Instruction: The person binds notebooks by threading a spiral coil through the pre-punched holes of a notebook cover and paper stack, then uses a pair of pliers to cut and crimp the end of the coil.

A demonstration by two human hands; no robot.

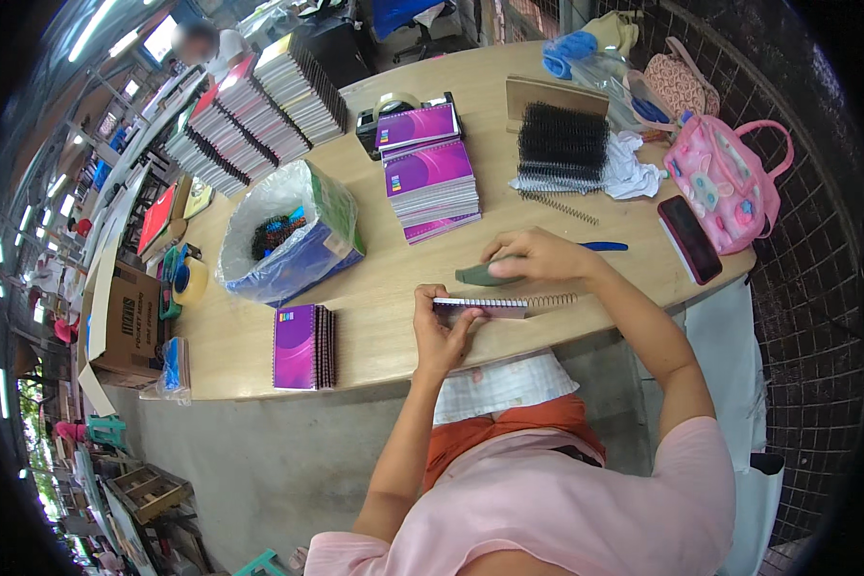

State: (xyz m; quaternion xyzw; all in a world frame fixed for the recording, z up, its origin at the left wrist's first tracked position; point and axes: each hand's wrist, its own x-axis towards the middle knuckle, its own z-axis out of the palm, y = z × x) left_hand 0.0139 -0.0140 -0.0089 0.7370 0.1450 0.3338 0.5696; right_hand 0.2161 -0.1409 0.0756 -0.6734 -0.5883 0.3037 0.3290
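A purple notebook [482,306] stands on edge at the table's near edge. My left hand [439,326] grips its left end. A metal spiral coil [551,300] sticks out of the notebook to the right. My right hand [538,254] rests just behind it, closed on a dark green tool [478,276].
Stacks of purple notebooks [430,178], a bound stack [304,346], a lined bag of scraps [283,235], black coils [562,142], a loose spiral [559,207], a phone [689,238], pink bags [725,178], tape rolls [190,280] and a tape dispenser [394,110] lie on the wooden table [374,288]. A person sits far back left.
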